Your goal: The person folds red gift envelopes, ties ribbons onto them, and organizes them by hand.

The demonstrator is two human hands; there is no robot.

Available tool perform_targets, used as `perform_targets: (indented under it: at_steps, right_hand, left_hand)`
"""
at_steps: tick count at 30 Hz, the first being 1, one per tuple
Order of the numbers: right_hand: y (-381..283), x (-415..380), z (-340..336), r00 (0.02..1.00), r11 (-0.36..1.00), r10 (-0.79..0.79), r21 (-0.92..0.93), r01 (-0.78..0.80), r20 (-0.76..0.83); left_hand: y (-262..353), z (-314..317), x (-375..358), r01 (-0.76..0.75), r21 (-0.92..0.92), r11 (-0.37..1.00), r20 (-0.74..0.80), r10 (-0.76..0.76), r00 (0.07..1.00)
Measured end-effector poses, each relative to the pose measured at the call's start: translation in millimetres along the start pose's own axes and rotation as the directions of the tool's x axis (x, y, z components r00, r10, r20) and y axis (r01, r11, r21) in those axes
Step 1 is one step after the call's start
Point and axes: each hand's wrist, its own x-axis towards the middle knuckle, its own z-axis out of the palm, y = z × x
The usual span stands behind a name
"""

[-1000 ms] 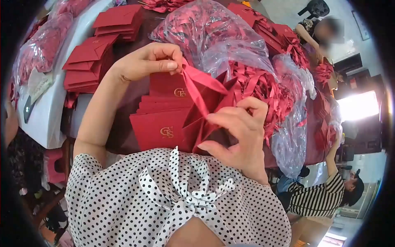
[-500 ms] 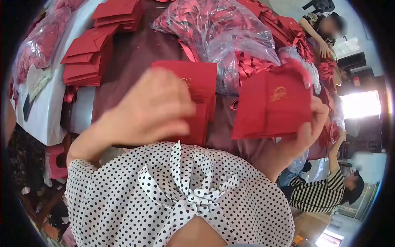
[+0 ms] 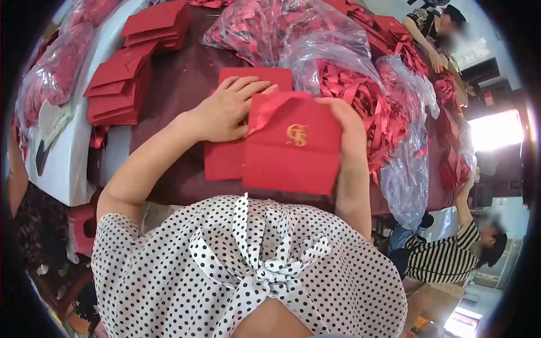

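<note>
A red envelope [image 3: 293, 152] with a gold monogram and a red ribbon at its top left is held face up over a stack of red envelopes [image 3: 225, 158] on the dark table. My right hand [image 3: 345, 121] grips the envelope's top right edge from behind. My left hand [image 3: 225, 107] lies with fingers spread on the stack and touches the held envelope's left edge and ribbon.
Clear plastic bags full of red ribbons [image 3: 360, 96] lie behind and to the right. More red envelope stacks [image 3: 121, 84] sit at the left on the brown table [image 3: 180, 79]. Two other people [image 3: 451, 253] work at the right.
The ribbon is tied; my right hand turned the envelope face up and brought it left over the stack. My left hand dropped from the ribbon onto the stack.
</note>
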Motion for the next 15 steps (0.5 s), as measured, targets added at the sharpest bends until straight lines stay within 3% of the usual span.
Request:
perform_targets:
  at_steps: [1, 3, 4, 6, 7, 9, 10, 11, 12, 14, 15]
  right_hand:
    - [1, -2, 6, 0.999, 0.992, 0.028, -0.123, -0.025, 0.020]
    - [16, -7, 12, 0.976, 0.964, 0.176, 0.179, -0.197, 0.128]
    - [22, -9, 14, 0.969, 0.951, 0.211, 0.203, -0.234, 0.128]
    - [31, -6, 12, 0.963, 0.971, 0.217, 0.064, -0.229, 0.157]
    - [33, -5, 10, 0.961, 0.980, 0.198, -0.032, -0.195, 0.195]
    - [31, -6, 18, 0.963, 0.984, 0.164, -0.101, -0.145, 0.215]
    - [31, -6, 21, 0.964, 0.981, 0.159, -0.140, -0.131, 0.211]
    - [33, -5, 22, 0.964, 0.981, 0.163, -0.139, -0.135, 0.210]
    - [35, -4, 23, 0.968, 0.985, 0.127, -0.140, -0.097, 0.217]
    - [37, -5, 21, 0.969, 0.987, 0.101, -0.142, -0.070, 0.226]
    - [37, -6, 18, 0.963, 0.986, 0.139, -0.124, -0.113, 0.230]
  left_hand:
    - [-1, -4, -2, -0.011, 0.001, 1.000, -0.001, 0.011, 1.000]
    - [-3, -9, -9, 0.094, -0.363, 0.927, 0.029, -0.089, 0.996]
    - [-9, -14, -13, 0.072, -0.522, 0.850, 0.013, -0.076, 0.997]
    - [-17, -40, -20, 0.219, -0.595, 0.773, 0.096, -0.202, 0.975]
    - [-23, -49, -19, 0.147, -0.433, 0.889, -0.124, -0.220, 0.967]
    - [-2, -75, -12, 0.396, -0.631, 0.667, -0.111, -0.582, 0.806]
    - [14, -83, -2, 0.224, -0.519, 0.825, -0.275, -0.409, 0.870]
    - [31, -89, 4, 0.114, -0.402, 0.908, -0.183, -0.201, 0.962]
    - [51, -89, 11, 0.038, -0.331, 0.943, -0.123, -0.084, 0.989]
    - [53, -69, 10, 0.016, -0.210, 0.978, -0.005, -0.017, 1.000]
    - [37, -60, 8, 0.075, -0.312, 0.947, -0.006, -0.081, 0.997]
